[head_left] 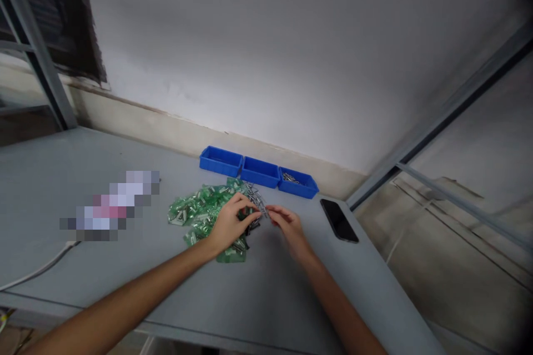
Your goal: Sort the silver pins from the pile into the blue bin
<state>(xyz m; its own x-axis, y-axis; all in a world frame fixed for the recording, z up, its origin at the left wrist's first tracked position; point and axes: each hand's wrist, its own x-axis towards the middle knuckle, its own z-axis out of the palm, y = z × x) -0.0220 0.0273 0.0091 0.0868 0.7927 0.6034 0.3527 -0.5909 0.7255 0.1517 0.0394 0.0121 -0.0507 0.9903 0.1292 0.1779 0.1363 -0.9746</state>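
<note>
My left hand (pixel 234 223) is closed in a pinch, its thumb and forefinger meeting at the edge of a pile of small slim metal pieces (pixel 255 195). My right hand (pixel 289 227) is pinched too, its fingertips almost touching those of the left. Whatever lies between the fingertips is too small to name; it blends with the metal pieces behind. Under and left of my left hand lie green clear plastic bags (pixel 200 205) with metal parts in them. A few dark small pieces (pixel 253 225) show just below the left fingertips.
Three blue bins (pixel 260 172) stand in a row by the wall; the right one holds metal pieces (pixel 290 178). A black phone (pixel 339 221) lies at the right. A pixelated object (pixel 112 205) with a white cable (pixel 45 270) is on the left. Metal posts (pixel 416 147) frame the table.
</note>
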